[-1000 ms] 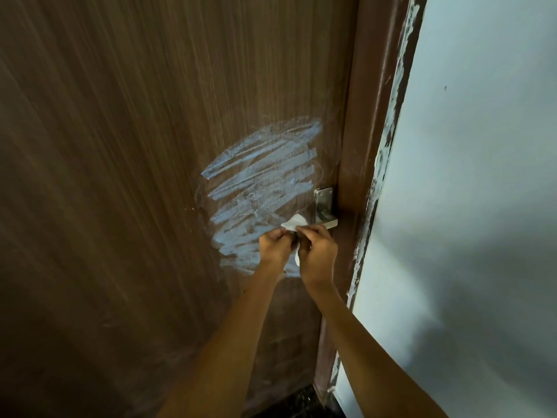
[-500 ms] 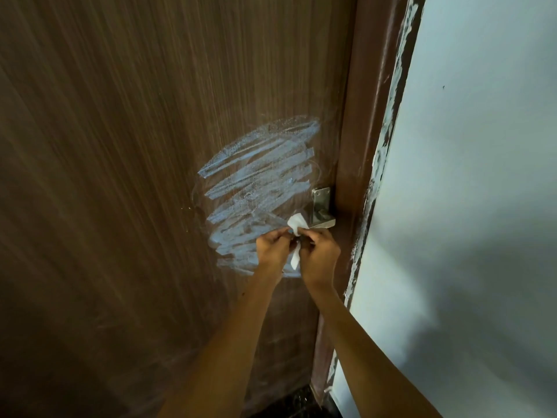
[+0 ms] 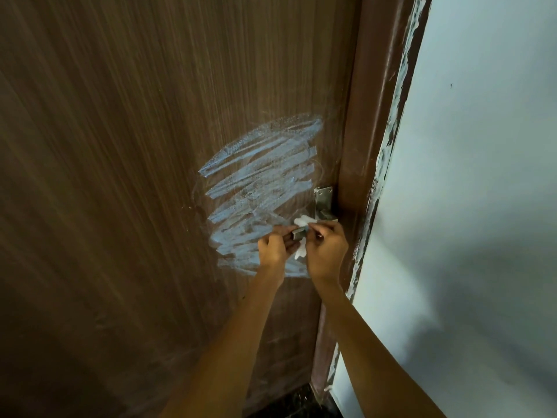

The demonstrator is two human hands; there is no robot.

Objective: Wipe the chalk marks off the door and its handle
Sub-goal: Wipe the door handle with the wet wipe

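**Both hands at the handle, tissue between them**

Head view. Dark brown wood-grain door (image 3: 120,176) fills the left and centre. Broad patch of pale blue-white chalk scribble (image 3: 259,182), slanted strokes, lies on the door face toward its right edge, level with and above the handle. Lower strokes run behind the hands.

Brushed-metal lever handle on a rectangular plate (image 3: 323,203) sits at the door's right edge, touching the rounded reddish-brown door frame (image 3: 361,116). The lever's free end shows as a small grey block between the two hands.

Small crumpled white tissue (image 3: 301,221) is draped over the lever; one tuft stands above it, another hangs below, between the palms.

Left hand (image 3: 274,248): forearm enters from the bottom centre and rises toward the handle, back of hand to camera. Fingers are curled, tips at the lever end and the tissue; grip reads as a pinch there, though the exact contact is too small to resolve.

Right hand (image 3: 327,251): forearm comes up from the bottom right, wrist bent slightly inward. Fingers are curled, thumb and forefinger pinching the tissue against the top of the lever.

The hands are just beside each other, knuckles near touching.

Pale blue-white painted wall (image 3: 467,176) takes the right side; ragged paint runs along the frame's edge. Dark floor shows at the door's bottom edge.
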